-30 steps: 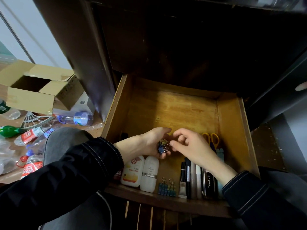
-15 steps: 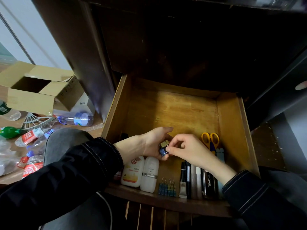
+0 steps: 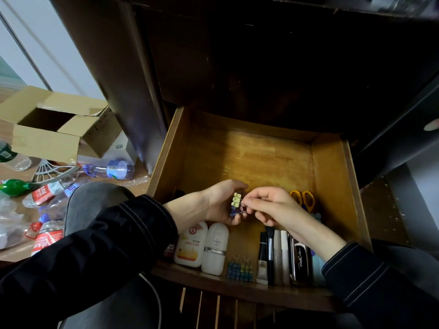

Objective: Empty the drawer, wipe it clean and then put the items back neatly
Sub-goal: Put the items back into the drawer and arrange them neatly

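Clips (image 3: 236, 200), maybe two, in L hand (image 3: 219, 203)

Open wooden drawer (image 3: 331, 169): white bottles (image 3: 190, 246), blue clips (image 3: 240, 270) and cosmetics (image 3: 278, 256) line its front; scissors (image 3: 305, 198) right; yellow binder clip (image 3: 236, 199) between my left hand (image 3: 219, 204) and right hand (image 3: 269, 205).

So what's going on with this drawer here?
A person is working over an open wooden drawer. The left hand holds a blue binder clip, while the right hand pinches the wire handle of a yellow binder clip beside it. Two white bottles, two more clips, a row of cosmetics and yellow-handled scissors lie lined up toward the front.
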Demonstrator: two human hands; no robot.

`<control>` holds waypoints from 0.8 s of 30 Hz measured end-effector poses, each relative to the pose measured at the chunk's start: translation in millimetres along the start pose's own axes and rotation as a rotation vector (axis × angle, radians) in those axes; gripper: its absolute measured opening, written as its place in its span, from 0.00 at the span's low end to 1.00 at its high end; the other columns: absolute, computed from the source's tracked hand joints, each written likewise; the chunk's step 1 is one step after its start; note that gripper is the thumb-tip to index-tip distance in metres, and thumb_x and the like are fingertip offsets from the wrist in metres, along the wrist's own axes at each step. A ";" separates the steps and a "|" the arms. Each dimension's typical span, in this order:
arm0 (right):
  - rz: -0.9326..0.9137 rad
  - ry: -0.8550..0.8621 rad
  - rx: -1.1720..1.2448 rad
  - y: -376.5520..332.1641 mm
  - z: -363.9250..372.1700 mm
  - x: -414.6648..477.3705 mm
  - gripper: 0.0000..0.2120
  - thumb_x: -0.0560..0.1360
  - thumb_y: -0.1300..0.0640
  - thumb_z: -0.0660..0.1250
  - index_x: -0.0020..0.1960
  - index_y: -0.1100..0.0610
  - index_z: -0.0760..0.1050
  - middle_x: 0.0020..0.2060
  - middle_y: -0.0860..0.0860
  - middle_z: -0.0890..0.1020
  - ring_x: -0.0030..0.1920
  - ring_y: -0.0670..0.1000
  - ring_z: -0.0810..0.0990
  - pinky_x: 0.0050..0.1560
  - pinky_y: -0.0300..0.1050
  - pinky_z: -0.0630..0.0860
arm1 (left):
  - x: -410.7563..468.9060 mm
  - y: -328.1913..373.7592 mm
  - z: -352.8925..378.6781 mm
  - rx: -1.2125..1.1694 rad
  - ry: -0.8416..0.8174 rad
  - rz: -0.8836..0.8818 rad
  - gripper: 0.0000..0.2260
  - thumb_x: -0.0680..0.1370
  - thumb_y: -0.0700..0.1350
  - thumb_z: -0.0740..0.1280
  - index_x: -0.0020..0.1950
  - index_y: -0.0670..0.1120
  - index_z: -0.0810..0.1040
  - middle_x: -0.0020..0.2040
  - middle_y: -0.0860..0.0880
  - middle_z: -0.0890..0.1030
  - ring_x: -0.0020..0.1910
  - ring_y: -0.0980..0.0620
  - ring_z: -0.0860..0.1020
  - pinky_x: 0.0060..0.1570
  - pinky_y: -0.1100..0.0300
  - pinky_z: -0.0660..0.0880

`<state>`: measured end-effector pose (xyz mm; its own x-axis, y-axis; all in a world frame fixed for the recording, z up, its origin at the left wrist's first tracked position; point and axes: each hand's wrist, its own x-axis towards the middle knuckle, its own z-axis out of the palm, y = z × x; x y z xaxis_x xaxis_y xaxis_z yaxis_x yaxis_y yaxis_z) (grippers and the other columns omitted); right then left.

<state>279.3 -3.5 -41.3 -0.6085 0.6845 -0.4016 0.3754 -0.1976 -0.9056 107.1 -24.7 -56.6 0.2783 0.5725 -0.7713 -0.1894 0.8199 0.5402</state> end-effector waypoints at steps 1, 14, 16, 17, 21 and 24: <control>0.027 -0.036 0.044 -1.0 -0.4 -0.3 0.08 0.81 0.59 0.67 0.50 0.63 0.81 0.35 0.50 0.81 0.30 0.45 0.71 0.26 0.36 0.64 | 0.0 0.1 -0.3 -0.008 -0.012 -0.005 0.14 0.83 0.51 0.57 0.44 0.43 0.73 0.34 0.45 0.75 0.32 0.50 0.74 0.32 0.60 0.69; 0.180 -0.064 0.317 -2.1 -5.2 0.5 0.08 0.85 0.58 0.59 0.47 0.58 0.69 0.29 0.49 0.67 0.25 0.45 0.61 0.23 0.37 0.57 | 0.5 -1.0 -2.0 -0.061 -0.028 0.005 0.12 0.82 0.47 0.56 0.45 0.44 0.74 0.37 0.48 0.75 0.33 0.53 0.72 0.27 0.66 0.67; 0.189 -0.050 0.323 -0.4 -5.4 1.5 0.08 0.85 0.58 0.59 0.48 0.58 0.70 0.29 0.49 0.68 0.26 0.45 0.62 0.23 0.36 0.57 | 0.0 -0.6 -1.7 -0.065 -0.036 0.014 0.10 0.81 0.45 0.57 0.45 0.44 0.74 0.37 0.48 0.75 0.32 0.53 0.71 0.27 0.67 0.66; 0.193 -0.030 0.318 0.7 -5.8 2.3 0.07 0.85 0.59 0.59 0.48 0.58 0.70 0.29 0.49 0.69 0.26 0.45 0.62 0.23 0.36 0.57 | -0.2 -0.3 -1.4 -0.075 -0.040 0.019 0.09 0.81 0.44 0.58 0.45 0.44 0.74 0.37 0.47 0.75 0.32 0.53 0.71 0.27 0.67 0.66; 0.216 -0.003 0.372 2.7 -7.1 4.5 0.06 0.85 0.60 0.58 0.51 0.60 0.71 0.31 0.50 0.69 0.26 0.45 0.63 0.23 0.36 0.59 | 0.3 -0.1 0.1 -0.121 -0.026 0.055 0.09 0.83 0.43 0.57 0.48 0.43 0.73 0.37 0.47 0.75 0.30 0.54 0.71 0.24 0.67 0.66; 0.214 -0.043 0.383 3.4 -5.0 4.2 0.04 0.85 0.60 0.57 0.54 0.59 0.69 0.31 0.50 0.69 0.27 0.45 0.63 0.23 0.36 0.59 | 0.2 -1.1 1.1 -0.142 -0.024 0.069 0.10 0.85 0.44 0.56 0.47 0.42 0.72 0.36 0.47 0.74 0.27 0.54 0.69 0.22 0.67 0.63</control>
<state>281.6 2.2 -45.3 -0.5770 0.5713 -0.5837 0.2147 -0.5834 -0.7833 108.4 -25.5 -57.0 0.2818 0.6289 -0.7246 -0.3399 0.7717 0.5376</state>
